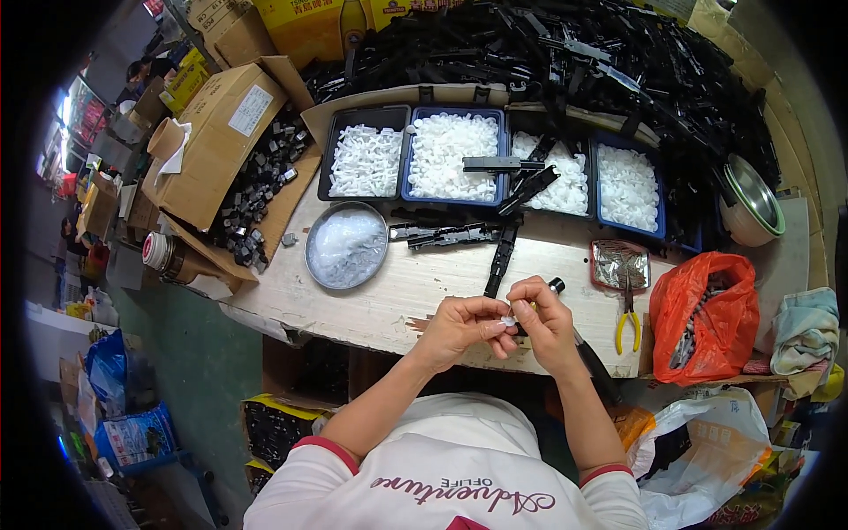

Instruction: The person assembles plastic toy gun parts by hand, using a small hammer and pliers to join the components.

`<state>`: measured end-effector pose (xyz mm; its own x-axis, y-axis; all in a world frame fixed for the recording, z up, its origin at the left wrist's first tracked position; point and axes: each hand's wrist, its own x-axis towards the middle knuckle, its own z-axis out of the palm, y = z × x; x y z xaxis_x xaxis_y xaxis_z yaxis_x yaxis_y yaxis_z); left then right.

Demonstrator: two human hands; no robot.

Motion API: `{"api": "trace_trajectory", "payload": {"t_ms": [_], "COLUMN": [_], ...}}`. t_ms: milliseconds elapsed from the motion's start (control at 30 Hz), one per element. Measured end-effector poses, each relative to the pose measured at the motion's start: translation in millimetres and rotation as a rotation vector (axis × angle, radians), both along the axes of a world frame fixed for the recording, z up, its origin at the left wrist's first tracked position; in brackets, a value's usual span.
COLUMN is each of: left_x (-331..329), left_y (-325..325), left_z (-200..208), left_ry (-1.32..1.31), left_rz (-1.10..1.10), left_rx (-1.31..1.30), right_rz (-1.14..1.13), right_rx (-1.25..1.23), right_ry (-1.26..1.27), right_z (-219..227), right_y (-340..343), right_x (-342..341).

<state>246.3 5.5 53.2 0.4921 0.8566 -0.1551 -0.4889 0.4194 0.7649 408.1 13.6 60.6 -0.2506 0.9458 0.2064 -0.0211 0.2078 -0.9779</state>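
Close together at the table's front edge, both my hands work on a tiny part. My left hand (pixel 461 331) is closed in a pinch on a small white plastic piece (pixel 510 321). Thumb and fingers of my right hand (pixel 544 323) are pinched around what looks like a thin metal pin (pixel 509 309), held against the white piece. Fingers partly hide both. Just beyond the hands lies a black slotted strip (pixel 501 261). To its left, more black and silver metal strips (pixel 455 235) rest near a round metal bowl (pixel 347 245) of clear whitish material.
Several bins of white plastic parts (pixel 455 146) line the back, before a large heap of black metal assemblies (pixel 530 53). Right of my hands are a tray of pins (pixel 619 263), yellow-handled pliers (pixel 628 329) and a red plastic bag (pixel 707 322). A cardboard box (pixel 225 132) spills black blocks at left.
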Motion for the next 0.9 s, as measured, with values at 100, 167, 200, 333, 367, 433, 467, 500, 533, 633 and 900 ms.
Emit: {"api": "trace_trajectory", "payload": {"t_ms": [100, 167, 200, 333, 367, 433, 467, 500, 533, 633, 900], "left_x": [0, 0, 0, -2, -2, -2, -2, -2, -3, -3, -5], "left_y": [-2, -3, -4, -6, -7, -8, -8, -9, -9, -10, -11], "left_z": [-1, -1, -1, -1, -1, -2, -3, -4, -4, -9, -16], "left_ry": [-0.002, 0.004, -0.002, -0.006, -0.006, 0.017, 0.016, 0.024, 0.031, 0.021, -0.054], "left_rz": [0.022, 0.032, 0.042, 0.066, 0.069, 0.082, 0.084, 0.091, 0.098, 0.115, 0.209], "left_rx": [0.015, 0.025, 0.035, 0.072, 0.071, 0.081, 0.080, 0.084, 0.087, 0.091, -0.008], "right_rz": [-0.019, -0.027, -0.035, -0.057, -0.052, -0.046, -0.054, -0.062, -0.061, -0.098, -0.186], "right_rx": [-0.042, 0.002, 0.046, 0.087, 0.088, 0.088, 0.096, 0.104, 0.103, 0.191, 0.515], "right_ry": [-0.014, -0.045, -0.075, -0.083, -0.084, -0.085, -0.096, -0.106, -0.107, -0.229, -0.503], "right_z": [7, 5, 4, 3, 3, 4, 5, 5, 6, 8, 8], "right_y": [-4, -4, -4, -5, -5, -5, -5, -6, -6, -5, -8], "right_x": [-3, -3, -3, -5, -5, -5, -5, -5, -6, -7, -4]}}
